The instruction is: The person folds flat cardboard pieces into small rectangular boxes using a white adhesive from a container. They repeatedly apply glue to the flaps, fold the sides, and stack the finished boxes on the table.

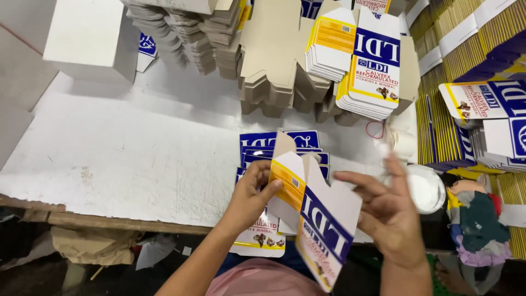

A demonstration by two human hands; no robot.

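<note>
The left hand [249, 200] had its grip clamped on a partly folded white, blue and yellow carton [312, 214] (held above the counter [137, 148] edge, at six o'clock). At three o'clock of it, the right hand [386, 211] hovered, fingers spread apart, just beside the carton's flap.

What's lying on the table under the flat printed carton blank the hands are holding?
Under the white, blue and yellow carton blank lies a stack of the same flat printed cartons on the white table. Their middles are covered by it and the left hand.

Right hand [390, 211] motion-blurred
</note>
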